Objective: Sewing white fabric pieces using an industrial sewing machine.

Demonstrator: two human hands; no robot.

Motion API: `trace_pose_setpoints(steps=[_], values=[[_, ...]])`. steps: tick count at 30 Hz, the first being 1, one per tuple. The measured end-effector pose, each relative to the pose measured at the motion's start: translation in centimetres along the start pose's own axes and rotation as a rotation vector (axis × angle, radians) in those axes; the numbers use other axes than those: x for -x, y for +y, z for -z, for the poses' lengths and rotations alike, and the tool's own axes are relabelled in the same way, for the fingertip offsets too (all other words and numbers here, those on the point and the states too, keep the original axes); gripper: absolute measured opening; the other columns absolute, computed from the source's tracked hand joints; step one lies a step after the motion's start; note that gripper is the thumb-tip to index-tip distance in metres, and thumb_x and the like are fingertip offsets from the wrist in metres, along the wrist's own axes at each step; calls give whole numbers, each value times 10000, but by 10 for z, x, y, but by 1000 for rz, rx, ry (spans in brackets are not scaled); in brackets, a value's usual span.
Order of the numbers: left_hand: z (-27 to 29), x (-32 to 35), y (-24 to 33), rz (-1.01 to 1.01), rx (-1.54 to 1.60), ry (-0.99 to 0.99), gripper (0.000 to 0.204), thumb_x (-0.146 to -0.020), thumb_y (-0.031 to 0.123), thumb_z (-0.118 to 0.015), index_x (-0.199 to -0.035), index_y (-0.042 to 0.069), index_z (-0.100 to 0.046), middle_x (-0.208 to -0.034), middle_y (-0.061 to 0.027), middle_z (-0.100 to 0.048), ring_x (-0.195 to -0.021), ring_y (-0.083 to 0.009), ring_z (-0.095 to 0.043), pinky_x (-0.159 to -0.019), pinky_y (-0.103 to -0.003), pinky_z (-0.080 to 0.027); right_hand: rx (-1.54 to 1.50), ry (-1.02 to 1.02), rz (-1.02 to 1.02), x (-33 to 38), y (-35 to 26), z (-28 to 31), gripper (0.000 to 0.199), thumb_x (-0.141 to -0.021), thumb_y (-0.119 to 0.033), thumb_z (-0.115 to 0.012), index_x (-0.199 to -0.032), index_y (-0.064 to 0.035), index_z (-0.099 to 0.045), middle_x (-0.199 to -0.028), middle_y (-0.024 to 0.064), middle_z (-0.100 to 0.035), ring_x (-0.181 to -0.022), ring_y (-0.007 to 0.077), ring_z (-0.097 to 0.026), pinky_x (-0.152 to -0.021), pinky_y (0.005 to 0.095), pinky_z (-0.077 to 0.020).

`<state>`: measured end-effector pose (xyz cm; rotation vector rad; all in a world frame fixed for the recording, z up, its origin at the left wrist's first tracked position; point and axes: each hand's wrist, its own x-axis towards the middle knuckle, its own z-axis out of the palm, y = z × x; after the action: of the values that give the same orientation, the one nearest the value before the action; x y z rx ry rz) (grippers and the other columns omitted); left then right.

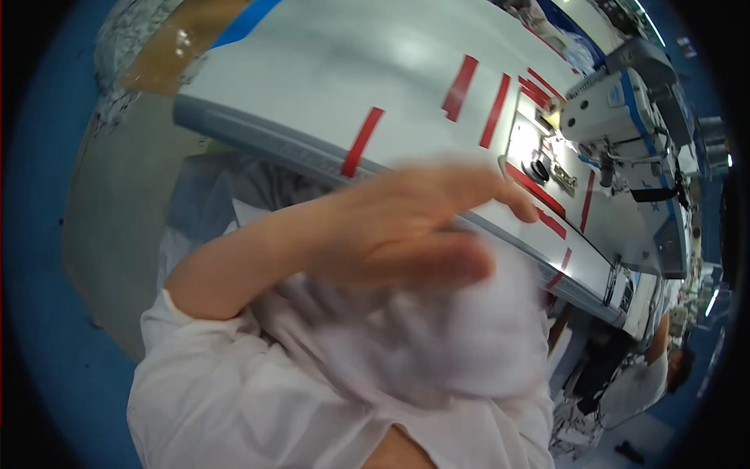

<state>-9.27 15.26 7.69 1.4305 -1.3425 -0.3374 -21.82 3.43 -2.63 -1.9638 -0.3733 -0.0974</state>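
My left hand [406, 227] reaches across in front of my body, above the near edge of the sewing table. It is blurred by motion, but the fingers stretch out to the right with the thumb apart from them, and nothing shows between them. Under the hand is a smeared patch of pale white cloth [469, 344]; whether it is my sleeve or a loose piece, I cannot tell. My right hand does not show. Beyond my fingertips stands a white and blue sewing machine [617, 117], its lamp lit over the metal needle plate [564, 178].
The white tabletop [312, 70] has a grey rounded edge and several red tape strips [363, 141]. Blue tape [246, 22] crosses its far left corner, by a brown sheet and clear plastic wrap [129, 47]. At the lower right, another person [637, 391] sits near more machines.
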Motion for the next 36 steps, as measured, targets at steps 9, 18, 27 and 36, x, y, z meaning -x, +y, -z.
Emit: trace_pose_setpoints(steps=[9, 18, 27, 36], values=[[12, 143, -50, 1118, -119, -890, 733, -903, 621, -292, -1207, 11, -563, -1240, -247, -519, -1195, -364, -453, -1024, -387, -311, 212, -98, -502, 190, -11, 84, 647, -720, -289, -729, -1193, -8, -388, -1222, 165, -335, -1115, 273, -341, -945, 368, -320], [1, 403, -69, 1313, -179, -529, 558, -819, 276, -610, -1304, 46, -457, -1250, -181, -525, -1164, -315, -497, -998, -360, -358, 413, -176, -1037, 365, -11, 229, 434, -746, -261, -686, -1053, -20, -497, -1058, 117, -462, -954, 224, -442, -851, 328, -381], [-159, 543, -22, 1817, 42, -582, 483, -771, 195, -657, -1209, 23, -548, -1140, -177, -592, -1086, -316, -560, -951, -377, -413, 782, -323, -1467, 344, 31, 342, 249, -772, -233, -644, -913, -32, -605, -894, 68, -589, -794, 174, -542, -757, 289, -442], [-54, 525, -138, 1505, -714, 922, 626, -795, 256, -659, -1322, 13, -425, -1330, -195, -455, -1242, -341, -414, -1042, -380, -315, 652, -77, -466, 39, -13, 150, 171, -861, -33, -562, -1019, 21, -598, -916, 105, -624, -796, 199, -609, -694, 289, -476]])
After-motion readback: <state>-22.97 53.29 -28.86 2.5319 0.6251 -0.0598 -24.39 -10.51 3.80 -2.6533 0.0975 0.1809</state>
